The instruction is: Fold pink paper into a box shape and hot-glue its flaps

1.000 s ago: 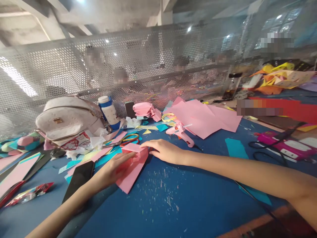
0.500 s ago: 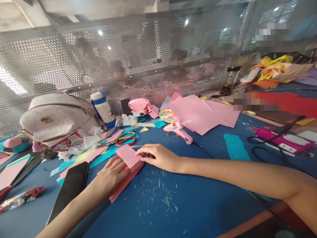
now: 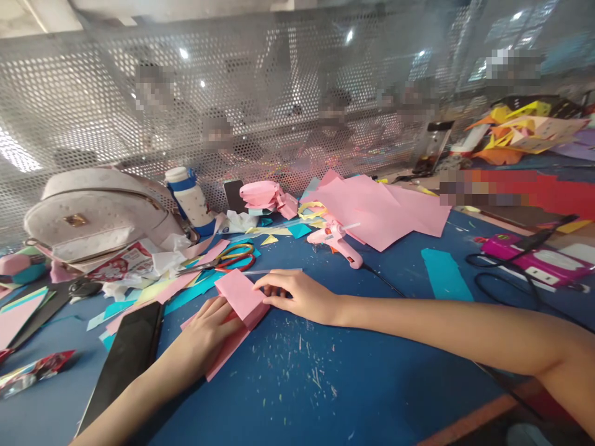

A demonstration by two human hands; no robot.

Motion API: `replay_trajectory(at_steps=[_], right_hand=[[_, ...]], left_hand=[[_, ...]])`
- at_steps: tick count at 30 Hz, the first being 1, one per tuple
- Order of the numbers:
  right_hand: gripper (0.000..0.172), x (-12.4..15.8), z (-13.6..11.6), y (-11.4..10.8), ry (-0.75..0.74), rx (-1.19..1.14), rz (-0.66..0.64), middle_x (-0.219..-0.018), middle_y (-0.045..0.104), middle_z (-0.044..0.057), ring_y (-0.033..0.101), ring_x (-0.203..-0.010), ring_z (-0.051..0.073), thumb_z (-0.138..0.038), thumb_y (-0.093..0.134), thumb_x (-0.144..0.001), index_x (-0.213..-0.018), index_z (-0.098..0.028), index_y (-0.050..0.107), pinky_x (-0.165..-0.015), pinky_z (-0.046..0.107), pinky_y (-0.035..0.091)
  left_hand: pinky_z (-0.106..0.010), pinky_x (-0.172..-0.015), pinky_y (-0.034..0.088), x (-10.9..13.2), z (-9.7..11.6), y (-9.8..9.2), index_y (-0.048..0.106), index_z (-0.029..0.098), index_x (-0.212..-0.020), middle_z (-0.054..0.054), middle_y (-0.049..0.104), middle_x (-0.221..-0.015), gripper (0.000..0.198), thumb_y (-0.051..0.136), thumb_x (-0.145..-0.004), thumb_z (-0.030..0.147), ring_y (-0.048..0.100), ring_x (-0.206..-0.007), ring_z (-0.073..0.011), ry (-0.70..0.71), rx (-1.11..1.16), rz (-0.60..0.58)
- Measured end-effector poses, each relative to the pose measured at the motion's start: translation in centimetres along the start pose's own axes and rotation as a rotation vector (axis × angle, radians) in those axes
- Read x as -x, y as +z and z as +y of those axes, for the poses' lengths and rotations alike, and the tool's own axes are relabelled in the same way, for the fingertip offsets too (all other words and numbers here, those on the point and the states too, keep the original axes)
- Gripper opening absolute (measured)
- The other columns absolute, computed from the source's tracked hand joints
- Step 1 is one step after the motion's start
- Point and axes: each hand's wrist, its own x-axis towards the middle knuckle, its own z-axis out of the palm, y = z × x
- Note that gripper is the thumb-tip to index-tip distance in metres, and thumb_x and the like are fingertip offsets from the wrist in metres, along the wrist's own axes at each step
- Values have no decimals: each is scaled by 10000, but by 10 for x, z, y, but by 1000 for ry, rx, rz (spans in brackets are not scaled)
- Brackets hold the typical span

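Observation:
Folded pink paper (image 3: 240, 296) lies on the blue table, one flap raised above the part beneath. My left hand (image 3: 211, 325) rests flat on the lower part, its fingertips hidden under the raised flap. My right hand (image 3: 295, 295) pinches the flap's right edge between thumb and fingers. Behind my hands are scissors (image 3: 237, 258) with yellow and red handles. A pink glue gun (image 3: 335, 243) lies beyond my right hand, its cord trailing right.
A black phone (image 3: 127, 353) lies left of my left arm. Farther back are a pale backpack (image 3: 102, 214), a bottle (image 3: 190, 201) and pink sheets (image 3: 372, 207). A magenta power strip (image 3: 534, 260) with black cables sits at right.
The view has shifted slightly, so the backpack and phone appear farther left. Both hands keep nearly the same places on the pink paper.

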Motion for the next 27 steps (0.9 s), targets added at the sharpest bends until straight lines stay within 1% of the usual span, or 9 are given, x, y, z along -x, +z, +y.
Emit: replay_trajectory(at_steps=[3, 6, 9, 12, 15, 17, 21, 27], right_hand=[[217, 0, 1, 0, -6, 6, -1, -935, 615, 28, 583, -786, 125, -195, 565, -918, -1128, -192, 621, -757, 248, 474], [207, 1, 1, 0, -11, 19, 1, -938, 617, 29, 585, -787, 127, -199, 564, -919, -1117, -200, 626, -756, 254, 473], [206, 1, 1, -1, -25, 37, 1, -946, 625, 27, 590, -785, 124, -195, 574, -916, -1114, -201, 629, -756, 253, 468], [206, 1, 1, -2, -45, 54, -2, -965, 639, 28, 596, -800, 124, -186, 585, -912, -1112, -192, 636, -760, 248, 464], [201, 0, 2, -2, -82, 78, -12, -990, 655, 38, 608, -863, 134, -180, 587, -912, -1101, -181, 657, -796, 254, 465], [203, 0, 3, -1, -115, 114, -13, -992, 660, 45, 609, -887, 138, -179, 576, -919, -1096, -178, 675, -798, 255, 468], [232, 0, 6, 1, -173, 219, -1, -951, 659, 48, 602, -836, 130, -203, 533, -947, -1116, -182, 691, -738, 248, 468], [259, 0, 5, 1, -204, 300, -13, -944, 652, 46, 587, -848, 128, -252, 487, -977, -1138, -214, 685, -754, 245, 464]], left_hand=[[-435, -895, 481, 3, -5, 9, 635, 276, -1157, -81, 599, -1208, 331, 447, -930, 125, 524, -1135, -263, -13, 41, 27], [-421, -885, 476, 5, -8, 13, 614, 272, -1185, -82, 587, -1224, 337, 447, -932, 125, 513, -1144, -262, 28, 62, 70], [-409, -883, 462, 6, -7, 10, 596, 268, -1199, -85, 561, -1262, 354, 433, -934, 100, 497, -1159, -257, 32, 54, 96], [-392, -852, 452, 7, -2, 4, 645, 238, -1059, -84, 570, -1224, 285, 441, -932, 85, 519, -1087, -242, -7, 58, 142], [-359, -787, 447, 9, 1, -1, 651, 215, -973, -78, 598, -1110, 240, 459, -925, 79, 535, -964, -214, -8, 70, 175], [-344, -767, 443, 11, 1, -2, 651, 220, -982, -73, 598, -1070, 243, 465, -923, 73, 532, -928, -202, -3, 72, 197], [-356, -796, 443, 14, 1, -3, 652, 246, -1049, -84, 576, -1113, 269, 478, -923, 84, 525, -1002, -222, 7, 24, 220], [-348, -796, 460, 17, 4, -7, 635, 229, -1094, -84, 580, -1073, 254, 476, -935, 111, 528, -991, -211, 16, -19, 167]])
